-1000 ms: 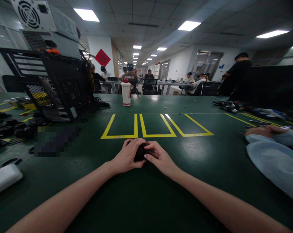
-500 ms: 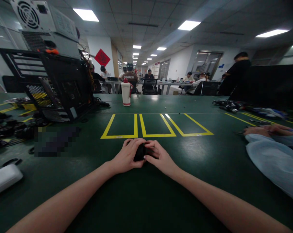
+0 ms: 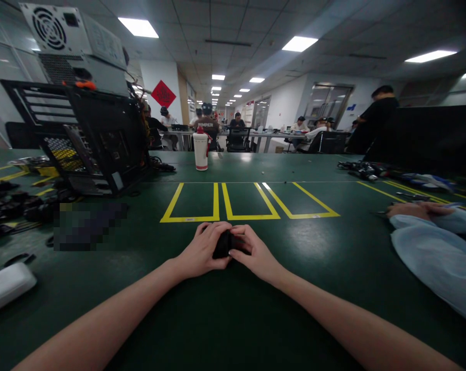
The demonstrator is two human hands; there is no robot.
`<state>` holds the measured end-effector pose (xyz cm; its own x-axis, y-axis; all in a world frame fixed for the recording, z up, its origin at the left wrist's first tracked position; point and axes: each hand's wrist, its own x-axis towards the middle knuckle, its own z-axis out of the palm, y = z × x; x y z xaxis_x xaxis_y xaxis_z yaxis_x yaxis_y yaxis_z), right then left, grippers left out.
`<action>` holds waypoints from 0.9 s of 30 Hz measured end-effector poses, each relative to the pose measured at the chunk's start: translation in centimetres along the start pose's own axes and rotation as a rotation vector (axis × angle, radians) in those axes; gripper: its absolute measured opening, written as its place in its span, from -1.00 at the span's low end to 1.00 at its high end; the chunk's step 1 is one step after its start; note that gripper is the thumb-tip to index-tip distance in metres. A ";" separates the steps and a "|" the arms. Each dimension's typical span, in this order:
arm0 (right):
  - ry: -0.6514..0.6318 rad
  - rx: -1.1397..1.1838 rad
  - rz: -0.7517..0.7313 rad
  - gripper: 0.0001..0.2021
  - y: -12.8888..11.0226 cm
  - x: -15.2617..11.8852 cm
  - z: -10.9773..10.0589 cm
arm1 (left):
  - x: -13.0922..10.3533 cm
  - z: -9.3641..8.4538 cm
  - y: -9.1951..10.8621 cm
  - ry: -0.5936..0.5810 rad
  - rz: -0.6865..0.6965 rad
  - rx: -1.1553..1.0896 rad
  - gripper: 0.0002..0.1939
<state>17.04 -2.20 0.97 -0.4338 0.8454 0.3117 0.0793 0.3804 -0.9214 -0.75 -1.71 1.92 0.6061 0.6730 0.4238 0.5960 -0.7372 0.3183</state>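
Observation:
A small black object (image 3: 222, 246) sits between my two hands, just in front of the yellow tape frames; its kind cannot be made out. My left hand (image 3: 206, 246) is closed around its left side, fingers over the top and thumb at the near edge. From the other side, my right hand (image 3: 256, 253) is closed on it, with bent fingers and the thumb against its right edge. Most of the object is hidden by my fingers. Under both hands lies the green tabletop (image 3: 233, 309).
An open black computer case (image 3: 101, 139) with a power supply (image 3: 82, 36) on top stands at left. Ahead are a white bottle (image 3: 201, 149) and yellow tape frames (image 3: 252, 217). Cables (image 3: 360, 169) lie at right, near another person's sleeve (image 3: 429, 252). A white case (image 3: 9, 288) lies at left.
My hands keep nearly the same hold on the black object. The whole view has shifted very slightly. At right, the other person's hands have moved a little.

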 end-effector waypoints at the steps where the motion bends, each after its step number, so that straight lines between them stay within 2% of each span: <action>1: 0.000 -0.002 -0.009 -0.68 0.0 -0.1 0.0 | 0.0 0.0 0.0 -0.002 0.001 -0.003 -0.37; 7: 0.012 0.003 0.005 -0.80 -0.2 -0.2 0.1 | 0.0 -0.1 0.0 -0.003 0.010 -0.017 -0.38; 13: 0.018 -0.003 0.010 -0.67 -0.1 0.0 0.1 | 0.0 0.1 -0.1 0.004 -0.005 -0.013 -0.38; 19: 0.018 -0.058 -0.049 -0.69 -0.3 -0.1 0.2 | 0.0 0.1 0.0 0.003 -0.004 -0.024 -0.37; 27: 0.065 -0.149 -0.088 -0.85 -1.0 -0.3 0.1 | 0.1 -0.2 0.2 -0.020 -0.002 -0.034 -0.39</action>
<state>16.96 -2.83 1.74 -0.3864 0.8268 0.4088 0.1778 0.5017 -0.8466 -0.68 -1.84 2.21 0.6157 0.6752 0.4062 0.5788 -0.7374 0.3483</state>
